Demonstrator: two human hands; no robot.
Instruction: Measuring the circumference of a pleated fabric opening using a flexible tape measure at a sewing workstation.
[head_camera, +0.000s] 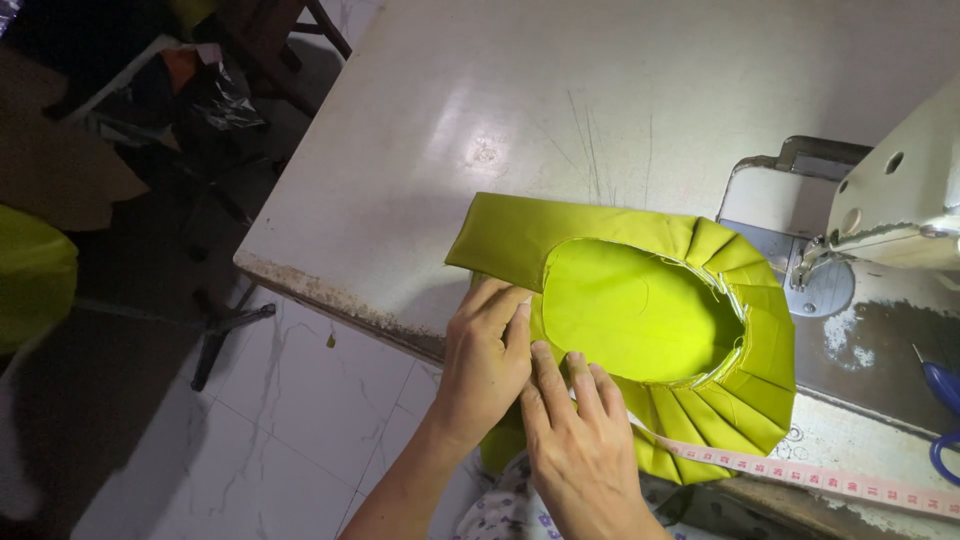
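A worn white table (420, 150) stands over a pale tiled floor (290, 420). At its near edge, the left hand (485, 365) and right hand (580, 440) pinch the rim of a pleated green cloth (640, 310). A pink tape measure (800, 472) lies beside it. Farther right are blue scissors (942, 400) and a sewing machine (890, 200).

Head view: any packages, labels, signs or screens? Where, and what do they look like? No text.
Measuring tape: the only printed thing, a pink strip with dark marks, lying along the table's near edge, running right from under the yellow-green pleated fabric.
Crumpled dark plastic wrap: top left, beyond the table; too dim to tell more.
No signs or screens.
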